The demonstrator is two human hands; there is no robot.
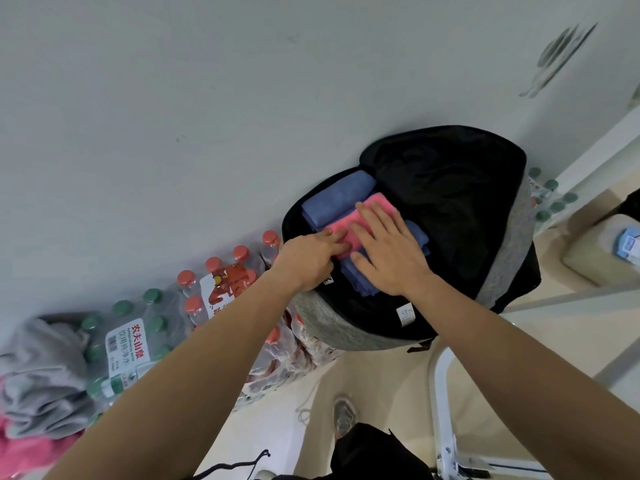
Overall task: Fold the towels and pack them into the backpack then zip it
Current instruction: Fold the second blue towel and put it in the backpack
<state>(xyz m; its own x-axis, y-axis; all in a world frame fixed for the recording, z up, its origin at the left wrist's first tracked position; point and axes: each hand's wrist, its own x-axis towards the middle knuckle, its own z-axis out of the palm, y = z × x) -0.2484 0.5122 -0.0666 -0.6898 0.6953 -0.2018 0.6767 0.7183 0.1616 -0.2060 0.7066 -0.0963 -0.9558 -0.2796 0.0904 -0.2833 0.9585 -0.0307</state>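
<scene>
A grey and black backpack (512, 251) lies open with its black flap (450, 181) thrown back. Inside are folded blue towels (336, 199) and a folded pink towel (375, 206) on top of them. My right hand (388, 251) lies flat, fingers spread, pressing on the pink towel. My left hand (308, 258) reaches in from the left, its fingers straight and touching the pink towel's near edge. More blue towel (360, 282) shows under my right palm.
Shrink-wrapped packs of water bottles (138, 337) stand along the white wall at left. A grey towel (41, 372) and a pink towel (24, 448) lie at far left. A white frame leg (441, 393) and my shoe (344, 414) are below.
</scene>
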